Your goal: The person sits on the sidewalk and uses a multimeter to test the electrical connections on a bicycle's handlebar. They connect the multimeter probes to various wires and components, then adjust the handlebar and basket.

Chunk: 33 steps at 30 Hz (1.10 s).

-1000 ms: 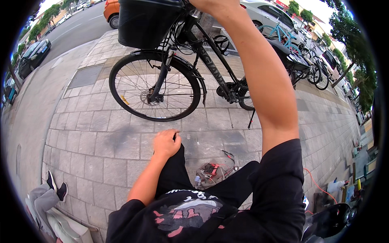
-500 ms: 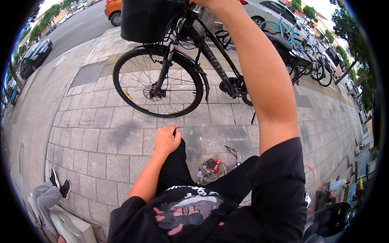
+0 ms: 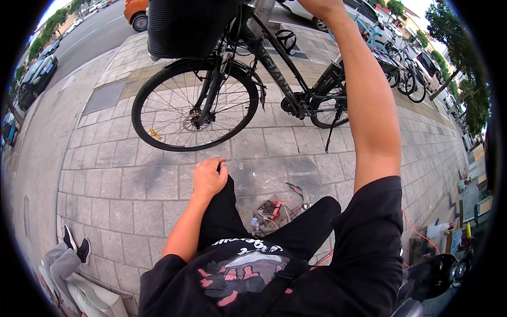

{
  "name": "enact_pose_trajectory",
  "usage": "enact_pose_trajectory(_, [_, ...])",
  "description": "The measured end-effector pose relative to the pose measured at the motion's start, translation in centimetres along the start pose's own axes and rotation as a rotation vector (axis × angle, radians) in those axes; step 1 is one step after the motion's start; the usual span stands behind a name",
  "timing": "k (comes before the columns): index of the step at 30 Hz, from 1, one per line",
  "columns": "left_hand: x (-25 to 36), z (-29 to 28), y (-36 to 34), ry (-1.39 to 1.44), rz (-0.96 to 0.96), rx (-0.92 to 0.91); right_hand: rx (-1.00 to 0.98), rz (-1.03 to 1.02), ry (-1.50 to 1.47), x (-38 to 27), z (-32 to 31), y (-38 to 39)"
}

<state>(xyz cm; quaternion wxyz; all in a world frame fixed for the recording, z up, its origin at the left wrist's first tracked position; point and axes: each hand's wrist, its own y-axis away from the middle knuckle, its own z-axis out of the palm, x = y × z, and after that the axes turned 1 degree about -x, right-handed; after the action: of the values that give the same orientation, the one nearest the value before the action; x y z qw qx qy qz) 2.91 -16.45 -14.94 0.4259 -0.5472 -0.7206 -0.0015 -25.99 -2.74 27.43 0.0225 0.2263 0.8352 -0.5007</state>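
Black trousers mark the near ground, the left hand lying on the left knee with fingers loosely curled; whether it holds anything cannot be told. Beyond these fingers, the dark bicycle stands with its long axis running left to right, front wheel at left; the raised right hand, apparently the nearer one, is cut off at the far edge, its fingers' opening and hold undeterminable.
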Motion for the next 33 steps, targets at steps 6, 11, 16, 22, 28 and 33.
enact_pose_trajectory(6, [0.2,0.0,0.1,-0.006,0.01,0.01,-0.021,0.103,0.251,-3.7,0.4,-0.3])
enact_pose_trajectory(11, [-0.1,0.5,-0.1,0.001,0.016,0.001,-0.111,0.085,0.391,-8.2,2.3,-1.6])
enact_pose_trajectory(16, [0.3,1.0,-0.4,-0.002,0.03,-0.047,-0.158,0.064,0.376,-12.9,5.4,-3.4])
enact_pose_trajectory(22, [-0.7,0.9,0.7,-0.064,-0.037,-0.097,-0.216,-0.155,0.477,-16.9,9.7,-3.5])
enact_pose_trajectory(28, [0.4,-0.1,0.9,-0.026,-0.015,-0.061,-0.277,-0.146,0.422,-16.1,8.7,-3.3])
enact_pose_trajectory(33, [-0.1,-0.3,1.4,-0.022,0.018,-0.024,-0.248,-0.131,0.383,-14.3,6.3,-2.1])
